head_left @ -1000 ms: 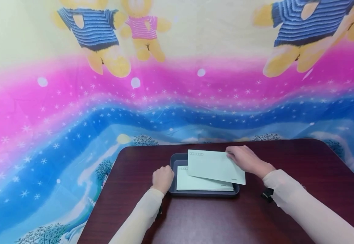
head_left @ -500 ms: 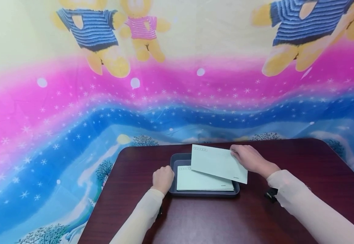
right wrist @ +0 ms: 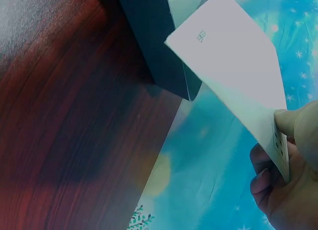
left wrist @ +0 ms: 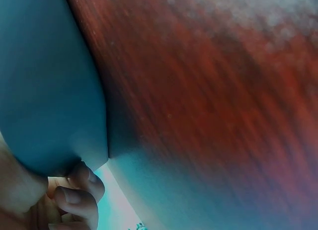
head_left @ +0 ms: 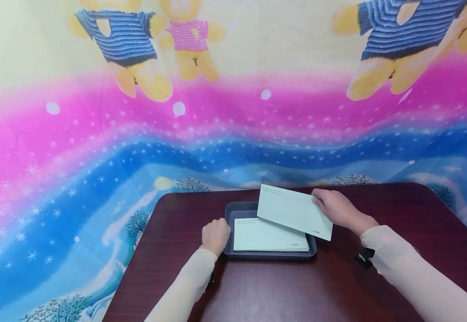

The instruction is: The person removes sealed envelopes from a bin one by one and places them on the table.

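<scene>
My right hand (head_left: pixel 341 208) pinches a pale envelope (head_left: pixel 293 210) by its upper right part, thumb on one face and fingers behind it. Tilted, with its right end lower, the envelope hangs over the back right of a dark grey tray (head_left: pixel 269 256). Several more envelopes (head_left: pixel 267 237) lie stacked in that tray. My left hand (head_left: pixel 215 234) grips the tray's left side. In the left wrist view, curled fingers (left wrist: pixel 77 200) show at the tray wall (left wrist: pixel 49 86). The right wrist view shows the thumb and fingers (right wrist: pixel 261 183) around the envelope's (right wrist: pixel 238 61) edge.
A dark reddish-brown wooden table (head_left: pixel 257 290) with rounded back corners carries the tray. Behind it hangs a colourful cloth (head_left: pixel 233 112) printed with bears and snowflakes. Black straps (head_left: pixel 365 257) sit at the wrists.
My right hand has moved right and slightly back with the envelope, which now tilts more and uncovers more of the stack. My left hand and the tray have stayed in place.
</scene>
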Demonstrator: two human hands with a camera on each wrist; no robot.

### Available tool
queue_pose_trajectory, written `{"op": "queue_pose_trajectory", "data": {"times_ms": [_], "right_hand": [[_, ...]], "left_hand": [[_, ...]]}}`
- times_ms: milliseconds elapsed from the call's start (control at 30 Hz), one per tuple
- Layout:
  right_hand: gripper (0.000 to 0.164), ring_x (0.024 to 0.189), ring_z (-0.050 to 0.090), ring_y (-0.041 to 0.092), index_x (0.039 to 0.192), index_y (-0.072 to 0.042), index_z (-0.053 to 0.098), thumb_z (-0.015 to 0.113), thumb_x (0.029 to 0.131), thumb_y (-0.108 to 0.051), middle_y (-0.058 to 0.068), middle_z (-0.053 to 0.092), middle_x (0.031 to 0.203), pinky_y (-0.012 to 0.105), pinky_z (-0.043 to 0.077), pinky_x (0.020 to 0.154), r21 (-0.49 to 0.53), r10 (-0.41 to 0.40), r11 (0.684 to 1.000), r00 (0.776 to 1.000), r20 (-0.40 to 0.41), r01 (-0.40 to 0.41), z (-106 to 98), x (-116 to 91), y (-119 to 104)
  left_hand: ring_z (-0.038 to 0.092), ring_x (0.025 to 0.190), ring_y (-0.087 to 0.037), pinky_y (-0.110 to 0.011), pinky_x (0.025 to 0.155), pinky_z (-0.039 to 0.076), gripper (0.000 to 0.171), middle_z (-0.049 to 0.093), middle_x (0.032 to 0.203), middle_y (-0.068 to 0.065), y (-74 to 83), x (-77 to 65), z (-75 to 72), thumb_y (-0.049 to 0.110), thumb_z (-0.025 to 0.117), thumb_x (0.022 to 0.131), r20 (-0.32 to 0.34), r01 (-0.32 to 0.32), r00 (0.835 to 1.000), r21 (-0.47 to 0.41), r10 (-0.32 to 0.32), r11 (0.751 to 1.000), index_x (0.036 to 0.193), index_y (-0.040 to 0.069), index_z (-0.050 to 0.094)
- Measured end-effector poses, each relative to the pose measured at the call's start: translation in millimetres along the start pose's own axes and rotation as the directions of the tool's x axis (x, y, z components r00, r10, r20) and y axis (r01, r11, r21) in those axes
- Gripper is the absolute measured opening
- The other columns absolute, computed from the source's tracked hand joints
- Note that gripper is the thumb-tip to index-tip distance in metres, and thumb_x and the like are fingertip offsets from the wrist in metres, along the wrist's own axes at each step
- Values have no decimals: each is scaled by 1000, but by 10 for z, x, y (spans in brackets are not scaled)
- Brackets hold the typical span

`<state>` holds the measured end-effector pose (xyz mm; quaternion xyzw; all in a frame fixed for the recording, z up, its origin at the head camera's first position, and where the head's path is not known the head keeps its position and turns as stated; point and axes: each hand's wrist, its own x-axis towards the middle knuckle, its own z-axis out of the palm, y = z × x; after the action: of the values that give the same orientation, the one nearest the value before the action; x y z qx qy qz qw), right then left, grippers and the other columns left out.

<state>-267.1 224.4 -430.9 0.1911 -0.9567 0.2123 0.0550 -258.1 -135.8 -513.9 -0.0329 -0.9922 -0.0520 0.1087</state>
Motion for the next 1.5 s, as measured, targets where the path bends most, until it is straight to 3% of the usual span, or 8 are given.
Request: {"op": "queue_pose_trajectory", "data": {"times_ms": [567, 1500], "right_hand": [[16, 64, 50, 14, 108, -2, 64, 51, 104, -10, 5, 66, 84, 31, 40, 60, 60, 87, 994, 996, -5, -86, -67, -154, 197], [21, 61, 48, 14, 106, -1, 61, 45, 107, -14, 5, 59, 75, 30, 39, 58, 84, 142, 987, 988, -62, -136, -207, -345, 640]], "left_hand": [[45, 43, -13, -31, 45, 45, 30, 51, 50, -1, 32, 12, 1, 21, 66, 96, 15, 14, 1000, 2, -14, 1000, 68, 10, 67], [43, 41, -12, -30, 43, 43, 33, 46, 47, 0, -23, 20, 18, 20, 66, 96, -1, -16, 1000, 0, 16, 1000, 64, 11, 64]]}}
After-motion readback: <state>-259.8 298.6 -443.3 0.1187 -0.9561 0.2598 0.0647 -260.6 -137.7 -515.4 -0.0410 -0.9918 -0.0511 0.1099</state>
